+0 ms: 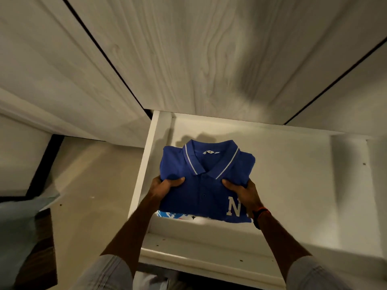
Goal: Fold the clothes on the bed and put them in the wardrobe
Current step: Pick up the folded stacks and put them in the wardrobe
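Left hand [165, 185] and right hand [243, 191] both clamp folded polo [201, 185] (collar up) over open drawer [293, 185].

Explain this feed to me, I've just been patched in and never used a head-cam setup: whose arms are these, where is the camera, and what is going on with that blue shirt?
There is no machine here. The single picture comes from a wide-angle camera on a person's head, looking down along their two bare arms. The left hand and the right hand each grip a side of a folded blue polo shirt, thumbs on top. It has a white-striped collar and a white letter N. Under the shirt is an open white drawer pulled out from a pale wood-grain wardrobe. A blue-and-white patterned garment peeks out beneath the shirt's near edge. I cannot tell whether the shirt already rests on it.
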A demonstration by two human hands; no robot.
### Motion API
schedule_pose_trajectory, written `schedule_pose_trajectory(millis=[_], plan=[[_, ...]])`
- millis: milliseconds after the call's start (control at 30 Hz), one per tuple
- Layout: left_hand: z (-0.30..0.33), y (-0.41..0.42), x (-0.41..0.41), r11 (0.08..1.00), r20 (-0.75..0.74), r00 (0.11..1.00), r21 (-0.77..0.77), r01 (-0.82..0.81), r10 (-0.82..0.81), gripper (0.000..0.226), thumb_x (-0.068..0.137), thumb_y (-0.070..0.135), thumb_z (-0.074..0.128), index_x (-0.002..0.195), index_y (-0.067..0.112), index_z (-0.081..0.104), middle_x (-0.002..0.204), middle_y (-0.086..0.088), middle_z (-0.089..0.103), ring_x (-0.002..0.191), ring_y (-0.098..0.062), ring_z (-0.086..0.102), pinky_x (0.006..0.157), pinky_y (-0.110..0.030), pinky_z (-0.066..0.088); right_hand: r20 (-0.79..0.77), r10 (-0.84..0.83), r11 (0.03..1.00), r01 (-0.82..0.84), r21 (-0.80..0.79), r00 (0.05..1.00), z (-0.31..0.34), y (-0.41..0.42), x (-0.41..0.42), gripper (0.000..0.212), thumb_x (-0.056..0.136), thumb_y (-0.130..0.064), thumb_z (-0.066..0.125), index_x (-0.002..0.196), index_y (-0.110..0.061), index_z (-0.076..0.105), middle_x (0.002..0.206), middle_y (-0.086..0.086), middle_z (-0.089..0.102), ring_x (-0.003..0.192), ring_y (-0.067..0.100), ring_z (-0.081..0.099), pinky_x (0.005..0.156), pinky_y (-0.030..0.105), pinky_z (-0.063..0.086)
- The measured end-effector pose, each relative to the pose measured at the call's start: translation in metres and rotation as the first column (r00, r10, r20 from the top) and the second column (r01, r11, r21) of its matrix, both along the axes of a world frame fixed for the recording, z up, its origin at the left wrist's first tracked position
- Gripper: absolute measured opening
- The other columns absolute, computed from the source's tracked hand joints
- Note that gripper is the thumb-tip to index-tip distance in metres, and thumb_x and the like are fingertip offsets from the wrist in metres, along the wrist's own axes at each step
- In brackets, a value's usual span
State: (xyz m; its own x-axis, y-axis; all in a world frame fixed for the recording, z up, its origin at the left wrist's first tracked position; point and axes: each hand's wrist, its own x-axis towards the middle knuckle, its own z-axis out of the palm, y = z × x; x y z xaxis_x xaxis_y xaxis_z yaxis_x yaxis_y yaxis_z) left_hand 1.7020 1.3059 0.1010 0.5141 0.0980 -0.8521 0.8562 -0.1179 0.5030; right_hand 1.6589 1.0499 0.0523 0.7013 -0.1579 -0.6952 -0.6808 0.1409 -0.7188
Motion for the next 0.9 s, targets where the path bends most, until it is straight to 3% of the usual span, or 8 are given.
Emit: schedule_pose_trajectory(millis=[133,267,400,567,700,800,900], plan=[[-0.042,0.017,0.016,1.000,-0.003,1.000,-0.027,0.000,-0.001,0.110,0.034,0.055,0.085,0.132,0.018,0.051,0.127,-0.007,0.063,0.109,-0.030,0.063,0.093,-0.045,0.052,-0.034,-0.015,1.000,0.015,-0.015,0.999,-0.019,0.010,0.015,0.058,0.073,-0.028,0.084,0.125,-0.019,0.061,0.115,0.003,0.072,0.097,0.028,0.072,0.082,0.049,0.059],[-0.067,0.018,0.030,0.999,0.016,1.000,-0.049,-0.022,0.022,0.099,0.038,0.049,0.088,0.126,0.014,0.059,0.122,-0.007,0.068,0.103,-0.032,0.067,0.091,-0.048,0.055,-0.061,-0.041,0.999,0.039,-0.029,0.997,-0.040,0.014,0.024,0.053,0.077,-0.022,0.082,0.125,-0.018,0.060,0.115,0.004,0.072,0.097,0.028,0.071,0.082,0.048,0.059],[-0.087,0.013,0.040,0.998,0.019,1.000,-0.058,0.012,-0.011,0.062,0.070,0.028,0.087,0.124,0.013,0.061,0.118,-0.006,0.069,0.103,-0.032,0.066,0.093,-0.050,0.054,-0.095,-0.057,0.997,0.053,-0.047,0.994,-0.061,0.011,0.028,0.050,0.078,-0.020,0.081,0.124,-0.018,0.060,0.113,0.004,0.072,0.097,0.027,0.071,0.085,0.048,0.058],[-0.123,0.022,0.041,0.999,-0.020,0.999,-0.024,0.027,-0.027,0.081,0.054,0.045,0.090,0.124,0.018,0.062,0.121,-0.004,0.069,0.106,-0.031,0.066,0.096,-0.050,0.052,-0.124,-0.062,0.996,0.054,-0.068,0.990,-0.089,0.020,0.033,0.052,0.079,-0.023,0.081,0.126,-0.016,0.058,0.115,0.007,0.071,0.098,0.029,0.070,0.087,0.050,0.057],[-0.132,0.025,0.040,0.966,0.007,0.989,0.216,0.140,-0.145,0.057,0.081,0.027,0.079,0.127,0.001,0.059,0.129,-0.014,0.063,0.119,-0.034,0.058,0.088,-0.031,0.043,-0.153,-0.063,0.979,0.031,-0.203,0.986,-0.102,0.026,0.029,0.081,0.067,-0.043,0.084,0.134,-0.016,0.047,0.126,0.008,0.064,0.109,0.033,0.065,0.093,0.053,0.054],[-0.134,0.017,0.036,0.882,0.018,0.956,0.392,0.262,-0.292,0.068,0.084,0.034,0.075,0.134,-0.003,0.047,0.133,-0.020,0.058,0.122,-0.038,0.055,0.091,-0.035,0.044,-0.185,-0.032,0.921,-0.043,-0.387,0.982,-0.096,0.032,0.025,0.093,0.073,-0.042,0.082,0.146,-0.014,0.031,0.142,0.014,0.049,0.123,0.036,0.053,0.101,0.049,0.047],[-0.124,-0.001,0.027,0.688,0.127,0.851,0.655,0.314,-0.509,0.097,0.080,0.044,0.075,0.150,0.004,0.020,0.151,-0.021,0.035,0.138,-0.039,0.037,0.110,-0.046,0.034,-0.055,0.112,0.639,-0.114,-0.760,0.992,-0.081,0.041,0.018,0.100,0.079,-0.059,0.072,0.152,-0.012,0.023,0.154,0.018,0.028,0.138,0.038,0.035,0.109,0.055,0.035]])
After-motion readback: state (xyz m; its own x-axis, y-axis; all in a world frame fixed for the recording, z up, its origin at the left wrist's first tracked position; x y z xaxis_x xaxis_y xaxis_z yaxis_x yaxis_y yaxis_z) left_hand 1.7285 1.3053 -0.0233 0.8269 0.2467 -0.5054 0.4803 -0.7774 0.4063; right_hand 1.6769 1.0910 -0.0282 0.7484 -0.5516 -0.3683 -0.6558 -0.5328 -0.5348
